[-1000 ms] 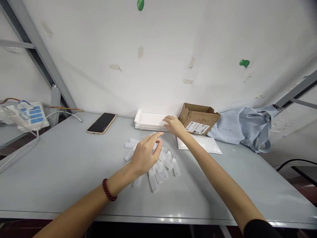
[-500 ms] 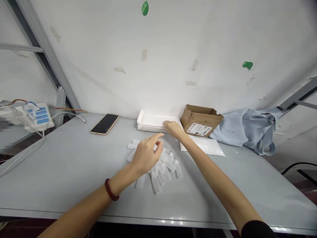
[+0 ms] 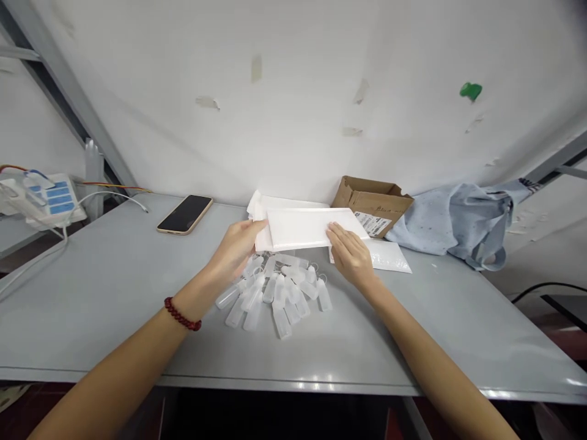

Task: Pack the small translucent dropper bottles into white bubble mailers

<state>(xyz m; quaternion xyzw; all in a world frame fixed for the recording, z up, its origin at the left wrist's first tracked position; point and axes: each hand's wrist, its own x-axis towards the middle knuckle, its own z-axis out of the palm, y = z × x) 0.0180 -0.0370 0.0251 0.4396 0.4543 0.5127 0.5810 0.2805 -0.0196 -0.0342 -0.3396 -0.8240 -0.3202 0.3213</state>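
A white padded envelope (image 3: pixel 300 227) is held up between my two hands, its flap end toward the left. My left hand (image 3: pixel 237 245) pinches that left end, thumb on top. On the right part of the envelope lies my right hand (image 3: pixel 351 250), fingers over its face; its thumb is hidden. Just below, a heap of small translucent plastic squeeze bottles (image 3: pixel 279 293) lies on the grey table (image 3: pixel 358 348). Behind the held envelope shows the stack of white envelopes (image 3: pixel 288 201), partly covered by it.
Another white envelope (image 3: pixel 392 256) lies right of my right hand. Behind it stand an opened cardboard box (image 3: pixel 373 208) and a light blue cloth bag (image 3: pixel 452 220). A phone (image 3: pixel 185 214) lies at the back left, near a power strip (image 3: pixel 59 198) with cables.
My right hand has lifted an envelope off the stack and brought it nearer. My left hand has moved left from above the bottles and taken hold of the envelope's left end.
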